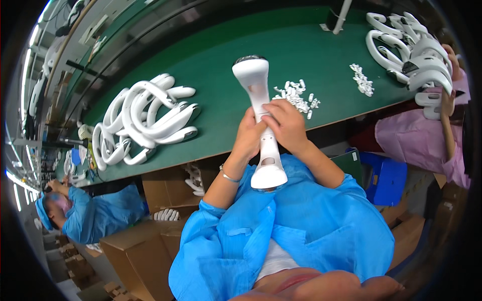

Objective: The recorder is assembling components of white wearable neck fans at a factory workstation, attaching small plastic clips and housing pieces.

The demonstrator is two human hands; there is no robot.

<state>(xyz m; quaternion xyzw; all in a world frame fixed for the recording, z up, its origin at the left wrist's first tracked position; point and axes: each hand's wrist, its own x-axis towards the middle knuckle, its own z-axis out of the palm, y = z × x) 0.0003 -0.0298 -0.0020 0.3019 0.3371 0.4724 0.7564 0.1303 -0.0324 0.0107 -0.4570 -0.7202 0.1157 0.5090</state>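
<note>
Mid-shaft of white handheld device (262, 125) hidden under both hands at centre frame; small white parts (297, 95) behind them too tiny to identify; pink-sleeved co-worker (427, 138) cut off at right edge.

The white handheld device (260, 120) looks like smooth, glossy plastic, with a darker, shiny cap at its far end that may be metal, though the view is too bent to be sure. The left hand (247, 138) wears a thin metallic bracelet (229, 177) at the wrist. The worktop (226, 75) has a matt green surface, soft-looking like felt or rubber mat. The curved white shells (145, 120) heaped on it are glossy plastic. The small white parts (296, 95) look plastic too. The blue gown (301, 226) is thin, crinkled cloth. The boxes (140, 256) are matt brown cardboard.
</note>
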